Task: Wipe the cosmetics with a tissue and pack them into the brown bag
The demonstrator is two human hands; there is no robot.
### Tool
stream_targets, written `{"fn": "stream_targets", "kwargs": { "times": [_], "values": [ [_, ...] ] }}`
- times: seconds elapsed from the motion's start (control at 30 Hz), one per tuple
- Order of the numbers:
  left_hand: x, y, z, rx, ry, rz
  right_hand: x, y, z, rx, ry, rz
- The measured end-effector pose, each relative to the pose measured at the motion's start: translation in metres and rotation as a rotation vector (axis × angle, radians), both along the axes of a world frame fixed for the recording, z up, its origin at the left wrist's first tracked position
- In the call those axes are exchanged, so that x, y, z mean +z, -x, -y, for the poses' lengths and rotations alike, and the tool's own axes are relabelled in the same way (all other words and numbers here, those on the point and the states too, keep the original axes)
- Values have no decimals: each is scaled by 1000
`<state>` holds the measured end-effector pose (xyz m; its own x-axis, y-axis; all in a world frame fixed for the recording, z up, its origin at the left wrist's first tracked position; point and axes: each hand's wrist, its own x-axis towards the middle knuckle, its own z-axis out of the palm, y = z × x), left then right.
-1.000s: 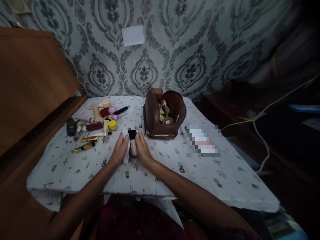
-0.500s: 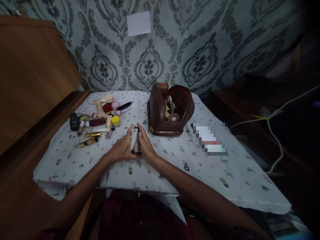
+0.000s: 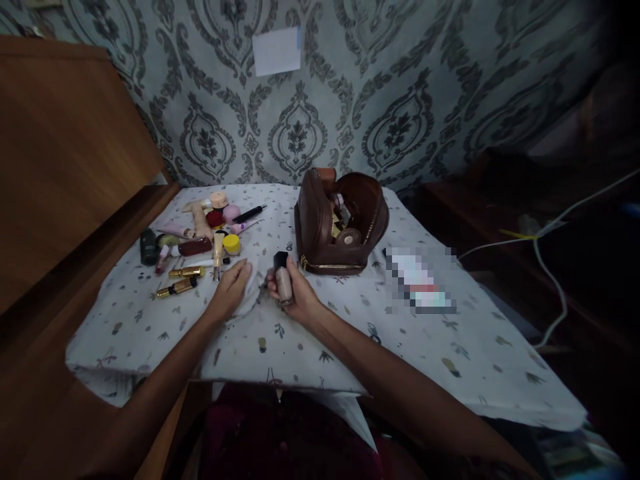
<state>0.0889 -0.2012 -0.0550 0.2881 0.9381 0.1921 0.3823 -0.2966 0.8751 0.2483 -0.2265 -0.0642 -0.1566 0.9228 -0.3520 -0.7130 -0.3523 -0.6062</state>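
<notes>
My right hand [image 3: 303,293] grips a small foundation bottle [image 3: 284,285] with a black cap and beige contents, held tilted above the table in front of the bag. To its left, my left hand [image 3: 230,288] is closed on a white wipe [image 3: 251,292], which hangs from the fingers and blends into the tablecloth. The two hands are apart. Just beyond the bottle stands a brown makeup bag [image 3: 333,257], unzipped, with several cosmetics inside.
Several cosmetics lie at the left, among them a yellow-lidded jar [image 3: 231,244], a beige tube [image 3: 218,255], gold-ended tubes [image 3: 177,287] and a black pen-like item [image 3: 249,214]. A blurred-out phone-like object [image 3: 420,280] lies right. A wooden panel [image 3: 75,147] borders the left; a white cable [image 3: 550,280] hangs right.
My hands have separated. The left moved left with the white wipe, while the right kept the foundation bottle, which is now uncovered and tilted.
</notes>
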Motion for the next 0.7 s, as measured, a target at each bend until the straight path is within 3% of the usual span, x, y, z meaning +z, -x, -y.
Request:
{"fn": "stream_targets", "kwargs": {
  "times": [0.1,0.23,0.4,0.57,0.7],
  "values": [
    [8,-8,-2,101,-98,73,6,6,5,25,53,-38],
    [14,-20,-3,54,-297,67,2,13,9,-37,17,84],
    [16,-24,2,58,-373,-31,-5,9,9,-113,-119,191],
    [23,-24,23,-126,-442,-178,-3,8,6,-185,-163,152],
    [21,-24,47,-279,-437,-204,2,2,1,-159,-49,44]
  ]
}}
